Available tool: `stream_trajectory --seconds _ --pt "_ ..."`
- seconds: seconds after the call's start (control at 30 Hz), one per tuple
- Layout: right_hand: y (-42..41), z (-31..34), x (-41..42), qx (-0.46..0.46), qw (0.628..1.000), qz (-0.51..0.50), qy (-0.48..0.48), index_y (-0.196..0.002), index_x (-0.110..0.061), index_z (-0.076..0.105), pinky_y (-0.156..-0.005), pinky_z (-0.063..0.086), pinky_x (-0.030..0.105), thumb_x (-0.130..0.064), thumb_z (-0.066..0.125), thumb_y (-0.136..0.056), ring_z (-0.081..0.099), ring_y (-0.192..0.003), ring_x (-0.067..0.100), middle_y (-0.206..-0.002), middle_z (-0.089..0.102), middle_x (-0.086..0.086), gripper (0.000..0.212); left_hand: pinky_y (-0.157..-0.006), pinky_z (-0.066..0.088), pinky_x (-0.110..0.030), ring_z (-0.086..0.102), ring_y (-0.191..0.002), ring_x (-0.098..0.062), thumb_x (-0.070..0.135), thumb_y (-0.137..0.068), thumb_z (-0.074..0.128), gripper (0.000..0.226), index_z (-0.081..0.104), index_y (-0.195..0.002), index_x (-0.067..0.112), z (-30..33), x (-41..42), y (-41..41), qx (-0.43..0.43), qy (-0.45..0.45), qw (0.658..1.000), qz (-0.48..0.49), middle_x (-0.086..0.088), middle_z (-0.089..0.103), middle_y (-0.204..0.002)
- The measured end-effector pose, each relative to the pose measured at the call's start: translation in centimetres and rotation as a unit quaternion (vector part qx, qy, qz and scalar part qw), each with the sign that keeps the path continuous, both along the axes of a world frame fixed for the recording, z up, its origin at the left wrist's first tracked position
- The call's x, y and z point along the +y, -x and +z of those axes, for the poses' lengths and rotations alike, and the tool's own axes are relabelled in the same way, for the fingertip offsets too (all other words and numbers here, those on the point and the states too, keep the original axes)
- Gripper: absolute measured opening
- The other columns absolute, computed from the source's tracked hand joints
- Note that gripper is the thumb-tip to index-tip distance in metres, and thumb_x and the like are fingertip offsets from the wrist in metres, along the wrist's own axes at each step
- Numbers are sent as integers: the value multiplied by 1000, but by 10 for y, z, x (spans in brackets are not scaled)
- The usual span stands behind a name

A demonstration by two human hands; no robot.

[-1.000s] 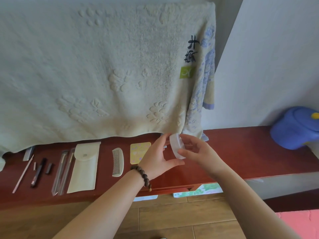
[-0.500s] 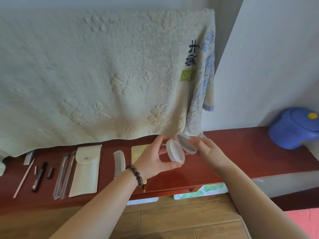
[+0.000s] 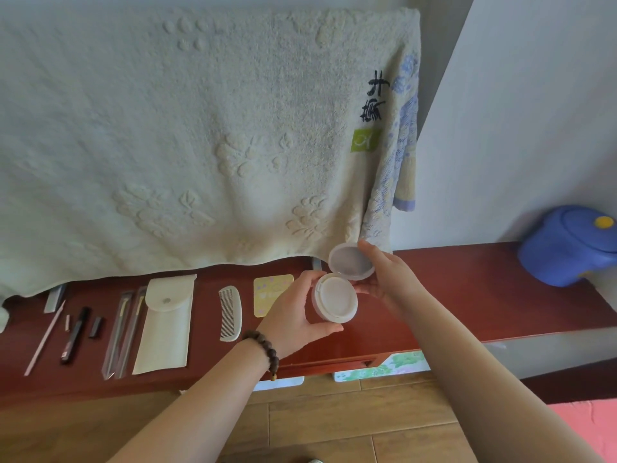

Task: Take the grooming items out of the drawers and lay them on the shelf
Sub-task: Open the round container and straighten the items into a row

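Left hand [image 3: 297, 315]: curled round the base of a round white compact [image 3: 335, 302] | right hand [image 3: 390, 279]: flipped-up lid [image 3: 351, 262] is pinched at its edge | compact: held open above the red shelf [image 3: 467, 289], just right of the comb [image 3: 230, 312].

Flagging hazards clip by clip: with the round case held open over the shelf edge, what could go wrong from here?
1. The round case is held in the air by the left hand, near the shelf front; a slip could drop it to the floor.
2. Its lid is swung open, held by the right hand; any contents might spill.
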State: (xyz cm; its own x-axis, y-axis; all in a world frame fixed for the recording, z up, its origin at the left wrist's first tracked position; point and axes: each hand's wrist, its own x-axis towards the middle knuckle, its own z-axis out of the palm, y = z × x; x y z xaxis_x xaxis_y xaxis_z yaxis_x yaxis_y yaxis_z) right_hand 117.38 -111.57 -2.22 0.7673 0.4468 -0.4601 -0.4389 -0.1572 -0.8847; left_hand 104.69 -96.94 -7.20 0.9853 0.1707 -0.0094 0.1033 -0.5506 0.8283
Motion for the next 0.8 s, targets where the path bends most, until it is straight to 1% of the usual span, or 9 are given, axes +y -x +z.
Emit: stream_trajectory --seconds 0.07,0.13,0.2,0.3,0.4,0.47,0.57,0.7,0.8 --pt "2 -7 5 12 1000 -16 8 -108 -14 60 -74 59 35 -42 58 -89 67 -98 28 -104 66 11 34 -100 44 -29 49 -116 -2 51 -62 81 78 40 -126 37 -6 -3 3 -1 -36 999 18 18 52 -122" --pt "1 -16 9 24 999 -14 26 -97 -17 61 -81 58 41 -45 60 -88 67 -97 30 -103 67 12 29 -102 42 -32 46 -118 -5 53 -62 81 79 42 -128 31 -10 -6 5 -1 -87 996 28 14 50 -125" --pt "-4 -24 14 24 999 0 49 -98 -16 61 -85 57 44 -46 62 -86 68 -95 30 -102 67 11 32 -108 37 -34 41 -126 -10 56 -63 79 85 40 -133 27 -15 -7 7 8 -138 990 37 8 47 -133" --pt "-17 -36 23 -23 993 26 113 -100 -16 64 -80 59 43 -50 61 -85 70 -87 29 -102 67 11 37 -118 21 -39 17 -145 -18 65 -68 70 104 19 -148 24 -26 -5 13 90 -193 976 37 2 24 -156" --pt "-31 -51 31 -88 977 79 180 -100 -16 66 -78 59 42 -55 60 -83 71 -79 28 -102 66 8 42 -120 13 -43 1 -149 -20 70 -75 58 105 4 -152 25 -42 1 26 169 -249 953 39 1 8 -161" --pt "-34 -62 35 -103 966 117 204 -107 -12 65 -79 59 43 -54 60 -83 71 -78 29 -103 65 7 49 -120 12 -44 -1 -149 -21 71 -77 54 102 2 -152 25 -51 5 34 200 -267 941 44 -1 6 -161" --pt "-33 -79 38 -103 957 160 218 -106 -9 65 -77 59 38 -52 60 -84 71 -79 28 -108 64 10 48 -120 9 -45 -2 -149 -22 70 -80 51 98 3 -152 25 -58 9 43 228 -280 931 52 -1 5 -161" --pt "-31 -92 46 -119 951 177 224 -99 -7 65 -62 54 24 -52 57 -86 68 -74 24 -104 64 11 48 -120 9 -45 -2 -149 -23 68 -83 49 94 3 -152 23 -60 11 48 243 -294 922 62 -2 5 -161" --pt "-28 -99 51 -187 926 191 265 -97 -7 61 -75 53 34 -59 52 -86 66 -85 29 -96 64 10 55 -120 9 -46 -2 -149 -24 67 -85 47 92 4 -152 22 -61 11 47 251 -309 915 61 -4 5 -161"
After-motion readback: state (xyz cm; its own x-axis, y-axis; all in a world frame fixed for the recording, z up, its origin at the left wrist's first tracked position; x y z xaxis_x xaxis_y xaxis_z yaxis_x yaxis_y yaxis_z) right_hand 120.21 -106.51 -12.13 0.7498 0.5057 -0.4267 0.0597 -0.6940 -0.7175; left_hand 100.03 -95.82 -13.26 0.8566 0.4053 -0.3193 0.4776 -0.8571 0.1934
